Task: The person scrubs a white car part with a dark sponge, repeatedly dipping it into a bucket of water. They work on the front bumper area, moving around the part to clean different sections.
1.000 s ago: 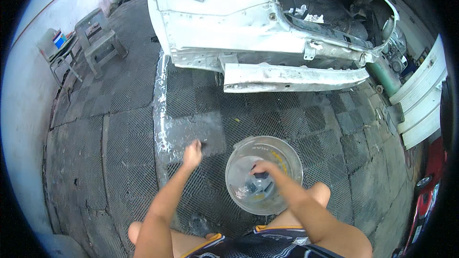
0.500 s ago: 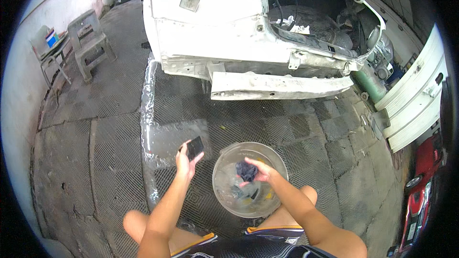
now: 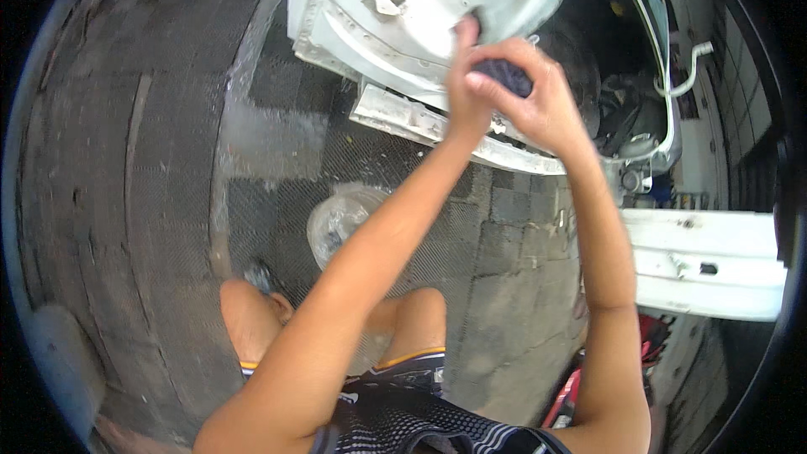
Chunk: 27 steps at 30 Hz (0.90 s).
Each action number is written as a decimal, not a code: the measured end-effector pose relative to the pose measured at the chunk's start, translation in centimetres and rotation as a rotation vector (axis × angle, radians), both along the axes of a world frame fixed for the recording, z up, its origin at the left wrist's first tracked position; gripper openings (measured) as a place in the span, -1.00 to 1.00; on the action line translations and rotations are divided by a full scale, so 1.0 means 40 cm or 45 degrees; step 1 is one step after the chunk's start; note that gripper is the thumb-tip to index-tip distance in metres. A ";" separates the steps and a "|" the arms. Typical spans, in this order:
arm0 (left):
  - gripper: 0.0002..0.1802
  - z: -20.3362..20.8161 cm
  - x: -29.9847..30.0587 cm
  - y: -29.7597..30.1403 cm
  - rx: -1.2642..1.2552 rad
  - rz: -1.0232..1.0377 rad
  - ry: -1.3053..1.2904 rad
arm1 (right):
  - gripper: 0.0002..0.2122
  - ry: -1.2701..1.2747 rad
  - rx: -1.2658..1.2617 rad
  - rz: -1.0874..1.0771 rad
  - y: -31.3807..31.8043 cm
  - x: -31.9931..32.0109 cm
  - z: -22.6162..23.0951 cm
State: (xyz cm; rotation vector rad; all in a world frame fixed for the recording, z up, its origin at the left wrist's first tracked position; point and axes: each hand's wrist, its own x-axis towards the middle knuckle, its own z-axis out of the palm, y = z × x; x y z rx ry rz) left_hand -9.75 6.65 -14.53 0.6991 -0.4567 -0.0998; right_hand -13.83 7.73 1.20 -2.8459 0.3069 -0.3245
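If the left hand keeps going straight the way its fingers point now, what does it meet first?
The left hand points up and away, at the white car body panel. That panel is the first thing in its line; the fingertips look at or nearly on it already, though depth is unclear. The right hand, holding a dark cloth, sits beside it.

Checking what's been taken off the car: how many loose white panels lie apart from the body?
1: a white panel lies at right on the floor, apart from the white car body where both hands work. Others may be hidden outside the view.
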 end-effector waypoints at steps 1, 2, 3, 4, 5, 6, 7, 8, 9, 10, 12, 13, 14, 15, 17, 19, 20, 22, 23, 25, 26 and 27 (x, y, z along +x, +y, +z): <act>-0.38 0.037 -0.008 -0.049 0.203 0.060 -0.030 | -0.73 0.082 -0.240 0.027 -0.022 0.037 0.050; -0.40 0.056 -0.017 -0.080 0.406 0.101 -0.057 | -0.74 0.158 -0.484 0.052 -0.043 0.064 0.085; -0.42 0.029 -0.026 -0.088 0.548 0.151 -0.169 | -0.74 0.269 -0.594 0.107 -0.055 0.087 0.109; -0.41 -0.011 -0.037 -0.068 0.723 0.116 -0.328 | -0.74 0.396 -0.707 0.127 -0.082 0.069 0.132; -0.39 -0.071 -0.013 -0.025 0.888 0.085 -0.505 | -0.74 0.507 -0.825 0.153 -0.109 0.056 0.156; -0.38 -0.094 0.023 0.024 1.077 0.081 -0.692 | -0.73 0.528 -0.883 0.250 -0.126 0.069 0.152; -0.34 -0.080 0.023 0.029 1.229 0.027 -0.704 | -0.72 0.547 -0.942 0.348 -0.142 0.079 0.150; -0.34 -0.039 -0.015 0.008 1.088 0.004 -0.449 | -0.71 0.565 -1.000 0.446 -0.155 0.085 0.151; -0.33 0.037 -0.067 -0.013 0.957 0.014 -0.190 | -0.73 0.579 -1.036 0.512 -0.151 0.105 0.147; -0.33 0.086 -0.093 -0.045 0.796 0.039 0.064 | -0.74 0.606 -1.054 0.583 -0.156 0.127 0.141; -0.26 0.048 -0.119 -0.082 0.941 0.083 0.103 | -0.74 0.681 -1.109 0.728 -0.178 0.146 0.129; -0.24 0.021 -0.104 -0.071 1.020 0.092 0.110 | -0.77 0.707 -1.128 0.803 -0.191 0.147 0.122; -0.23 0.008 -0.104 -0.072 1.100 0.096 0.120 | -0.78 0.728 -1.145 0.891 -0.217 0.156 0.106; -0.23 0.020 -0.137 -0.083 1.034 0.131 0.180 | -0.78 0.760 -1.148 0.968 -0.234 0.162 0.085; -0.22 0.062 -0.175 -0.150 0.880 0.224 0.261 | -0.78 0.786 -1.122 1.097 -0.249 0.172 0.071; -0.23 0.049 -0.181 -0.168 0.842 0.321 0.373 | -0.83 0.772 -1.131 1.145 -0.260 0.170 0.056; -0.24 0.018 -0.160 -0.158 0.874 0.369 0.444 | -0.85 0.764 -1.137 1.170 -0.266 0.169 0.049; -0.29 -0.017 -0.071 -0.178 0.657 0.604 0.697 | -0.83 0.682 -1.047 1.265 -0.264 0.191 0.073; -0.28 -0.009 -0.095 -0.194 0.615 0.444 0.743 | -0.82 0.646 -0.995 1.303 -0.265 0.200 0.090; -0.23 0.090 -0.193 -0.225 0.716 0.400 0.638 | -0.84 0.418 -0.959 1.409 -0.297 0.211 0.129; -0.20 0.106 -0.224 -0.221 0.709 0.348 0.610 | -0.86 0.299 -0.936 1.455 -0.309 0.215 0.151; -0.21 0.091 -0.201 -0.212 0.781 0.370 0.596 | -0.81 0.272 -0.981 1.466 -0.317 0.227 0.169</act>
